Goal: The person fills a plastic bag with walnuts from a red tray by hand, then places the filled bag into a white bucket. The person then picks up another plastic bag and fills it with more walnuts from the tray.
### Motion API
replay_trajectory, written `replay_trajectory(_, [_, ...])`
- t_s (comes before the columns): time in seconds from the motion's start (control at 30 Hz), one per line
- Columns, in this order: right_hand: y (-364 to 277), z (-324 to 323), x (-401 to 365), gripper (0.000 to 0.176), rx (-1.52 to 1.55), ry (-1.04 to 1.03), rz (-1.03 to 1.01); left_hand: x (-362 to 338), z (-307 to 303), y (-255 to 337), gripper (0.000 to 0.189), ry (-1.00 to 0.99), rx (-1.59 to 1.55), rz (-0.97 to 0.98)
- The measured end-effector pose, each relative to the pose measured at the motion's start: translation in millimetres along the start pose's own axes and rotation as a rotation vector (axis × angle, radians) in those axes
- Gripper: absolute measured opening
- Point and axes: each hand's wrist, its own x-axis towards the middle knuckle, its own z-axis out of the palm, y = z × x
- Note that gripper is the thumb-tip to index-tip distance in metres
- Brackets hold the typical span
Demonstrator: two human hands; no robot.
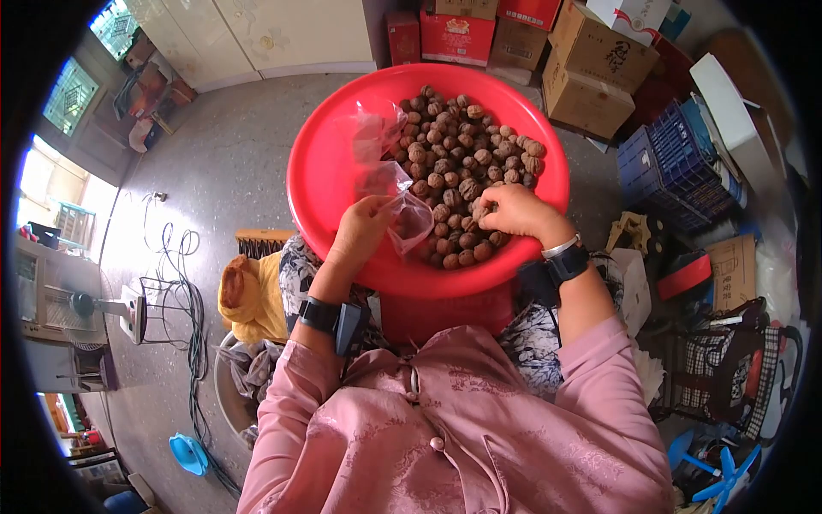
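Observation:
A wide red plastic basin (321, 163) lies in front of me, with a heap of walnuts (467, 141) across its middle and right side. My left hand (364, 227) is closed on the edge of a clear plastic bag (413, 224), which hangs over the basin's lower left part. At the right of the heap, my right hand (518, 212) has its fingertips pinched around a walnut, mostly hidden by the fingers. More clear plastic bags (375, 137) lie inside the basin, left of the walnuts.
Stacked cardboard boxes (591, 94) and a blue crate (664, 158) stand at the right. Black cable (195, 343) runs over the floor at left, near a fan (107, 306). A yellow cloth (257, 295) and a brush (261, 244) are beside my left leg.

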Motion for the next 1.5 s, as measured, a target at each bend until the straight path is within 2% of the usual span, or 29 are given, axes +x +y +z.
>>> replay_trajectory(0.03, [1, 0, 1, 0.026, 0.19, 0.019, -0.001, 1, 0, -2, 0.027, -0.006, -0.016, 0.021])
replay_trajectory(0.1, [-4, -2, 2, 0.028, 0.244, 0.012, 0.044, 3, 0, -5, 0.027, -0.011, -0.037, 0.021])
replay_trajectory(0.17, [-16, -5, 3, 0.029, 0.43, -0.106, 0.128, 5, 0, -11, 0.027, -0.012, -0.054, 0.02])
replay_trajectory(0.3, [-28, 3, 7, 0.03, 0.49, -0.107, 0.029, 6, 0, -10, 0.026, -0.029, -0.087, 0.03])
replay_trajectory(0.37, [-41, 5, 6, 0.03, 0.74, -0.124, -0.011, 3, 0, -4, 0.026, -0.014, -0.055, 0.004])
replay_trajectory(0.47, [-47, 16, 15, 0.03, 0.757, -0.121, -0.047, -1, -1, 4, 0.026, -0.013, 0.015, 0.015])
replay_trajectory(0.53, [-55, 19, 18, 0.027, 0.765, -0.092, -0.103, -4, 0, 12, 0.026, -0.018, -0.014, -0.051])
replay_trajectory(0.77, [-56, 29, 30, 0.018, 0.722, 0.046, -0.152, 0, -2, 3, 0.027, -0.016, 0.023, -0.002])
replay_trajectory(0.83, [-60, 20, 27, 0.02, 0.744, -0.012, 0.004, 3, -1, -2, 0.028, -0.012, 0.016, -0.043])
replay_trajectory(0.87, [-55, 23, 29, 0.027, 0.757, -0.003, -0.003, 4, -1, -4, 0.028, -0.012, 0.016, -0.043])
replay_trajectory(1.07, [-52, 18, 24, 0.032, 1.031, -0.102, 0.106, 1, -1, 2, 0.03, -0.004, 0.054, -0.073])
replay_trajectory(1.17, [-50, 16, 25, 0.029, 1.158, -0.136, 0.131, 3, -2, -1, 0.03, -0.012, 0.034, -0.039])
replay_trajectory(1.37, [-44, 16, 22, 0.027, 1.125, -0.116, 0.024, 2, -3, 1, 0.029, 0.002, 0.096, -0.046])
replay_trajectory(1.5, [-42, 18, 21, 0.031, 1.137, -0.09, 0.044, 6, -1, -8, 0.028, 0.039, 0.102, 0.026])
